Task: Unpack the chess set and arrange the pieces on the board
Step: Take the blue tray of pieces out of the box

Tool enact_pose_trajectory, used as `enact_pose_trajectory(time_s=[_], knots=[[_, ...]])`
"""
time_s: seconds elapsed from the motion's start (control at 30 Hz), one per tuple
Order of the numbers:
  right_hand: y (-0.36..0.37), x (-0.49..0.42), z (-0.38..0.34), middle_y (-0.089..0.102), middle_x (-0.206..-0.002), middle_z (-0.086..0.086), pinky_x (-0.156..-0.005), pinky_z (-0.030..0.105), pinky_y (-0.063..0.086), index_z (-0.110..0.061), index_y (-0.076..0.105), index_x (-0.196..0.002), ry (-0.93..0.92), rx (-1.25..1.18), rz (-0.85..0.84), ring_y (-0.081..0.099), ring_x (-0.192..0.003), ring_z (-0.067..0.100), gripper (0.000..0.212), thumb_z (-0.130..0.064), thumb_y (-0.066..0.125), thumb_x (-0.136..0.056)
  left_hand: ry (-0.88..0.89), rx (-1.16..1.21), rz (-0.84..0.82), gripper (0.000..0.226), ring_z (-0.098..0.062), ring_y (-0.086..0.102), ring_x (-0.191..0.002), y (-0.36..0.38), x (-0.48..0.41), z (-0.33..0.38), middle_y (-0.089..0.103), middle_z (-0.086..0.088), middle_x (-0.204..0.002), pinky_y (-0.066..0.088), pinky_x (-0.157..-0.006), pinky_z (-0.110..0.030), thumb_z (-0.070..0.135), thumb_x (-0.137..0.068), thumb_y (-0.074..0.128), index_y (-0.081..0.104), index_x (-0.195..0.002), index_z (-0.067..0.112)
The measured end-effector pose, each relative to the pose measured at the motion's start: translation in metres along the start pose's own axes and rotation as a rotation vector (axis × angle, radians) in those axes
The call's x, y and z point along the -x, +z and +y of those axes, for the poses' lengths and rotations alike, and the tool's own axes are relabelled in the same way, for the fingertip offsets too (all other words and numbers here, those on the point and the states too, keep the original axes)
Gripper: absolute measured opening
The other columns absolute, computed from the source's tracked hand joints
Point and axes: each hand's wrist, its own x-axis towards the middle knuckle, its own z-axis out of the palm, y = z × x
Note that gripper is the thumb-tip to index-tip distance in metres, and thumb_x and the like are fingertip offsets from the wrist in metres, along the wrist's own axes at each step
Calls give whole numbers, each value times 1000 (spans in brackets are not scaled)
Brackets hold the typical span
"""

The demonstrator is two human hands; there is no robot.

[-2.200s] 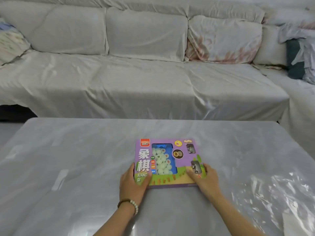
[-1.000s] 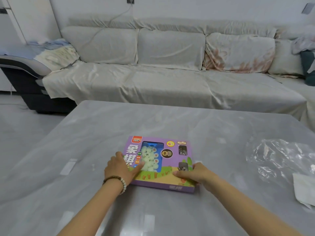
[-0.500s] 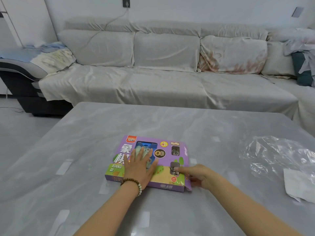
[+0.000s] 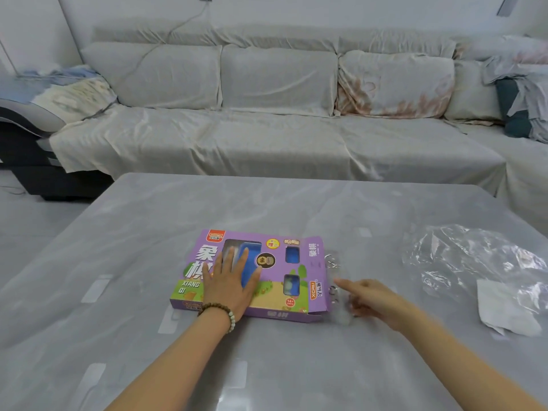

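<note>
Two hands on the job. L hand (image 4: 229,284) lies flat on top of the chess-set box (image 4: 275,295), fingers straight and spread over the big window, pressing it to the worktop (image 4: 267,209); it holds nothing. R hand (image 4: 370,296) sits just beside the box's right end, where the end flap (image 4: 315,253) is open. One finger points at the opening and the others curl low, approx. at the edge of a clear insert (image 4: 338,281) that pokes out with metal rings (image 4: 330,261) on it. Blur there: cannot tell whether R hand pinches the insert or only touches it. Box lies flat, mid-worktop, near the person. Pieces are not out yet (one pale round item shows in the small lower window, rest hidden); no board in view. Step, as judged: draw contents out via the right end, i.e. task barely begun. Likely faults:

- A fast or tilted pull could spill loose pieces, which may roll off the worktop.
- Too much L-hand pressure may jam the contents inside and tear the flap.
- Too little pressure, and the box slides with the pull on the glossy surface.
- Crumpled plastic wrap (image 4: 462,256) to the right could swallow strays.
</note>
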Motion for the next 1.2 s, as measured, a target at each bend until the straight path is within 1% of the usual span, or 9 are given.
enact_pose_trajectory(time_s=[0.13, 0.2, 0.27, 0.37, 0.43, 0.5, 0.67, 0.97, 1.2], knots=[[-30, 11, 19, 45, -70, 11, -54, 26, 39, -6, 47, -85, -42, 192, 203, 46, -56, 21, 43, -46, 63, -83, 17, -18, -13, 95, -22, 4, -144, -4, -2, 6, 2, 3, -157, 3, -115, -49, 74, -64, -20, 4, -147, 34], [-39, 15, 27, 55, -100, 9, -74, 32, 44, -7, 50, -110, -44, 456, 358, 59, -83, 24, 53, -53, 56, -85, 27, -31, -15, 83, -24, 5, -144, -5, -1, 11, 2, 3, -157, 3, -115, -50, 73, -76, -8, 5, -147, 33], [-36, 16, 32, 42, -134, 7, -98, 36, 35, -11, 41, -133, -171, 639, 489, 45, -122, 26, 59, -52, 46, -90, 61, -35, 15, 85, -25, 4, -144, -3, 1, 20, 3, 4, -157, 2, -114, -49, 74, -74, -14, 5, -147, 35], [-6, 16, 21, 18, -154, -7, -114, 26, 10, -18, 24, -147, -446, 727, 346, 16, -143, 14, 64, -54, 27, -95, 174, 6, 2, 105, -23, -4, -144, 2, 6, 39, 2, 11, -156, -6, -114, -47, 77, -54, -34, 9, -144, 44], [19, 10, 20, 5, -154, -16, -115, 22, -3, -24, 12, -149, -550, 812, 233, 1, -144, 5, 89, -77, 0, -79, 244, 18, -31, 105, -19, -9, -144, 6, 9, 50, 2, 12, -156, -10, -114, -47, 76, -52, -36, 7, -143, 46], [30, 4, 25, 4, -156, -16, -114, 20, -8, -27, 5, -150, -560, 841, 220, -3, -143, 1, 108, -85, -18, -62, 264, -7, -37, 106, -16, -11, -143, 9, 10, 55, 4, 13, -156, -11, -114, -48, 75, -52, -38, 5, -144, 45], [14, 2, 37, 5, -157, -14, -115, 19, -8, -25, 10, -150, -545, 941, 263, -2, -142, -2, 116, -84, -25, -57, 245, -21, -45, 106, -15, -12, -143, 13, 8, 53, 4, 15, -156, -10, -114, -49, 74, -53, -38, 6, -145, 45], [-52, 13, 60, 4, -149, -24, -114, 17, -4, -30, 15, -148, -522, 948, 271, -1, -136, -10, 96, -82, -10, -71, 233, -34, -41, 107, -20, -10, -144, 6, 5, 38, 5, 18, -155, -11, -112, -51, 76, -51, -38, 7, -144, 47], [29, 19, 21, 0, -154, -19, -117, 25, -3, -33, 9, -149, -678, 849, 136, -4, -143, 1, 87, -79, -3, -76, 177, -51, -22, 100, -19, -8, -144, 0, -2, 10, 10, 14, -155, -11, -113, -49, 75, -60, -28, 12, -145, 43]])
